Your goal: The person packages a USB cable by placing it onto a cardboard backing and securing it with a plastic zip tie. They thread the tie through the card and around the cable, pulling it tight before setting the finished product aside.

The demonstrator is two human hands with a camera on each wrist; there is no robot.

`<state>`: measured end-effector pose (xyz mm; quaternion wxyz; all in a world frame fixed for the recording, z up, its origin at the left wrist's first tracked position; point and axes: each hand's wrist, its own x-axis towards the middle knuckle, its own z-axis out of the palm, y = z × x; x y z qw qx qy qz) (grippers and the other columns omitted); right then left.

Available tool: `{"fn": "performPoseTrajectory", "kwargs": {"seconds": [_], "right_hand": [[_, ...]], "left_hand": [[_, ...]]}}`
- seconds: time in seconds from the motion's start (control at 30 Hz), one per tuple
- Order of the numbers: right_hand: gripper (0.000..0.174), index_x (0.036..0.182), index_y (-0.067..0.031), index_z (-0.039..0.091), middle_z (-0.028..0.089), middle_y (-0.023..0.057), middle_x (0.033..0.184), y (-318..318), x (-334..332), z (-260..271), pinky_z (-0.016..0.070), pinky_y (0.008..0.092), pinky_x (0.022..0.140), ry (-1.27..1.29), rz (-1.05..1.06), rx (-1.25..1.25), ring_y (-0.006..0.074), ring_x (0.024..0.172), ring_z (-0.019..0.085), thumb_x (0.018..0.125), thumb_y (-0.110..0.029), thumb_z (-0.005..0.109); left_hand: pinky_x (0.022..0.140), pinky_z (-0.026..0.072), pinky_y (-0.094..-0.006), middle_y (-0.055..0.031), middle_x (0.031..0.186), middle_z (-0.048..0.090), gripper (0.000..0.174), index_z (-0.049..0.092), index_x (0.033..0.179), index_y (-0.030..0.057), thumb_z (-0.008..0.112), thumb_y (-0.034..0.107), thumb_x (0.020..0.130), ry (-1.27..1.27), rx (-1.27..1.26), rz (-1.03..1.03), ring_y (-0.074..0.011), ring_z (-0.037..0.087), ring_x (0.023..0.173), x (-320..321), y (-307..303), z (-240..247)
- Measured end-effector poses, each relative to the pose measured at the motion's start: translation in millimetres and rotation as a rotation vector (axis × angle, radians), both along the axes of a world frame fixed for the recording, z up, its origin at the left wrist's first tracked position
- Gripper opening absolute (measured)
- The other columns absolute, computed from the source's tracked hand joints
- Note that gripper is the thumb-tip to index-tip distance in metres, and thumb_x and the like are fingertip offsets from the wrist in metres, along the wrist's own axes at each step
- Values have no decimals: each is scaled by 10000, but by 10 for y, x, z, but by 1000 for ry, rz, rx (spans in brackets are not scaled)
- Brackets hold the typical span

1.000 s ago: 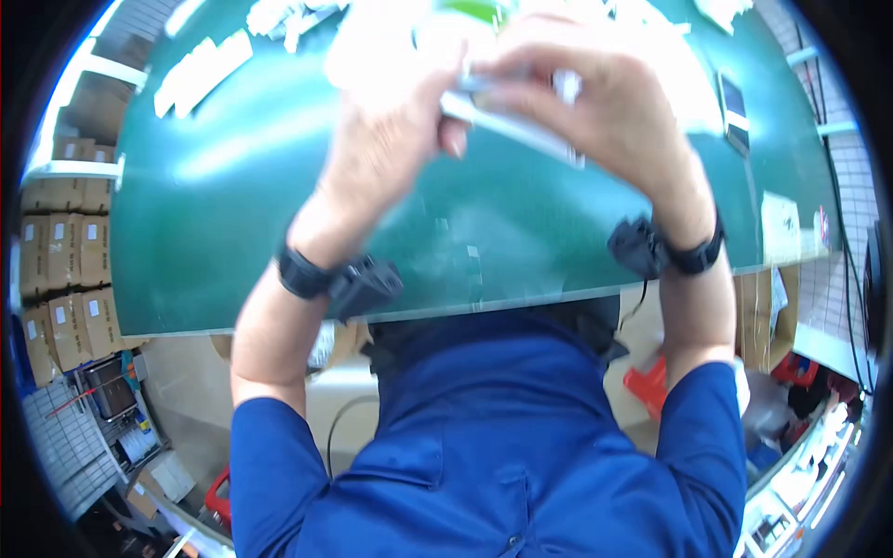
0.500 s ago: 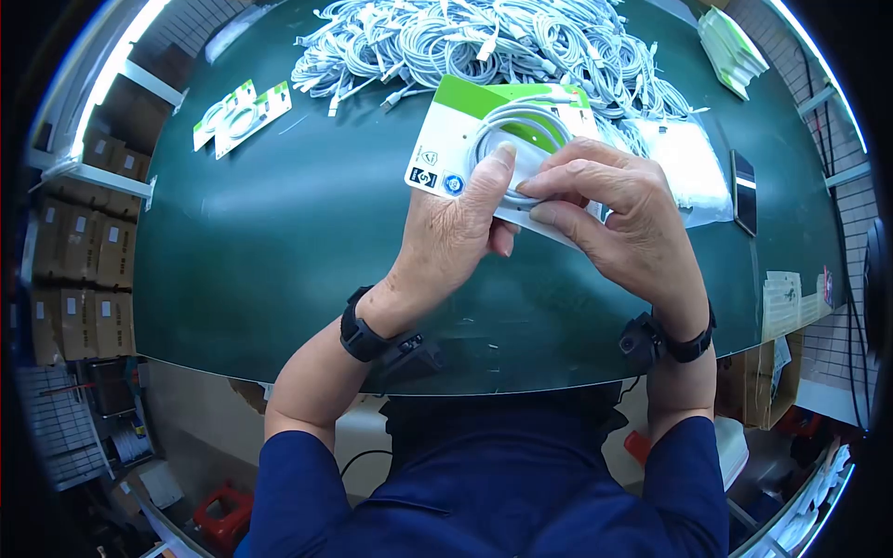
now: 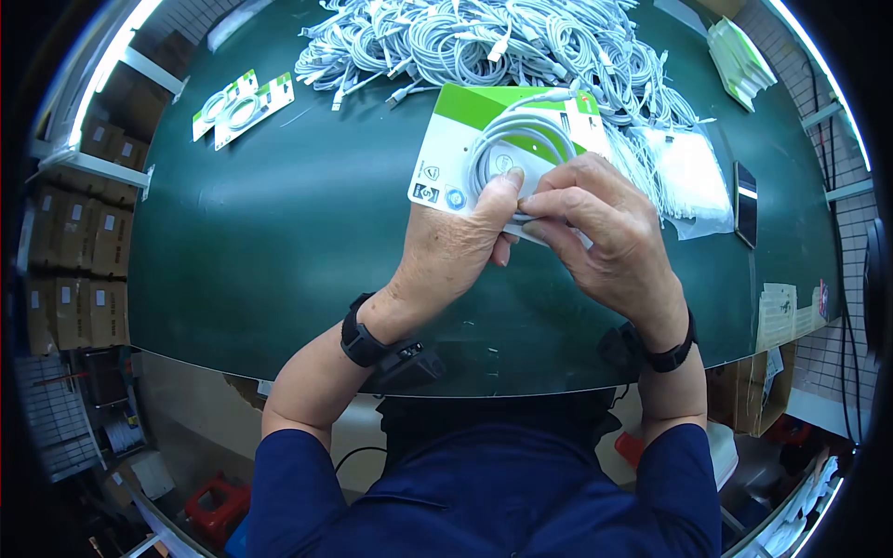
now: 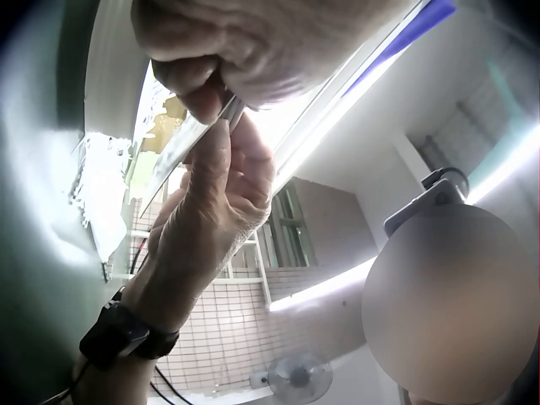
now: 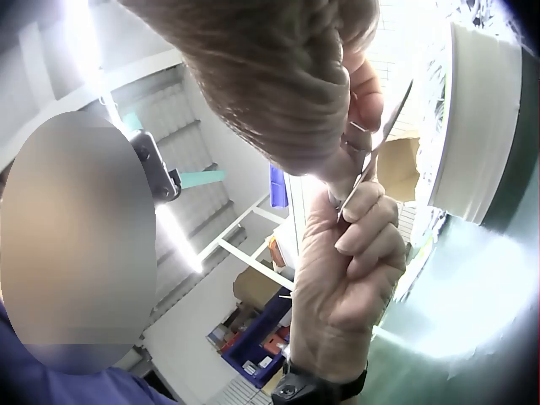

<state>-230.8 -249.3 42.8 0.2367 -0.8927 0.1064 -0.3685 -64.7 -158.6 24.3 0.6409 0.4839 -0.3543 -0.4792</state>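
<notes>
In the head view my left hand (image 3: 446, 246) grips a green-and-white packaging card (image 3: 435, 158) from its lower edge, thumb on the front. A coiled light grey cable (image 3: 484, 149) lies against the card's face, its plug end near the top right corner. My left thumb presses on the lower part of the coil. With thumb and fingertips, my right hand (image 3: 614, 228) pinches the coil at its lower right, close beside the left thumb. Both wrist views show the card (image 4: 177, 152) edge-on between the two hands; the coil is mostly hidden there.
A large heap of grey cables (image 3: 437, 42) covers the back of the green table (image 3: 279, 251). Two carded cables (image 3: 256, 113) lie at the left. To the right are a stack of cards (image 3: 739, 65), a plastic bag (image 3: 698, 181) of white strips and a phone (image 3: 746, 205).
A second ago the head view was blurred and washed out, with the hands higher in it. Since half a second ago the right fingertips have shifted slightly left and down along the coil.
</notes>
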Motion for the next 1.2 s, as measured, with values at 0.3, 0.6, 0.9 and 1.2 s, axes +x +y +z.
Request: {"fn": "performPoseTrajectory", "kwargs": {"seconds": [0.3,0.6,0.9,1.2], "right_hand": [[330,1032,-86,747,717,58,985,-79,13,-77,562,373,768,-25,24,-29,258,899,685,732,16,837],[260,1006,-34,750,732,96,1002,-270,-199,57,561,342,712,-221,-182,-53,236,822,695,772,60,812],[210,927,-45,779,746,146,862,-912,-651,-527,565,432,753,419,-672,5,345,779,715,830,-227,820],[165,902,-38,762,750,168,858,-873,-529,-645,565,453,777,636,-787,100,349,840,724,841,-191,774]], "left_hand": [[440,446,-219,-41,842,633,247,571,1162,-17,654,152,1003,-42,-22,50,-62,549,532,1,-28,-12],[433,439,-228,-52,861,635,233,576,1189,-13,639,126,1013,-77,-83,138,-78,560,557,55,-46,-83],[409,439,-242,-71,915,633,216,570,1186,-18,631,83,1005,-42,-100,241,-92,553,550,179,-95,-131],[395,439,-225,-71,956,645,314,530,1279,5,648,109,1008,-43,-61,253,-78,569,570,172,-89,-167]]}}
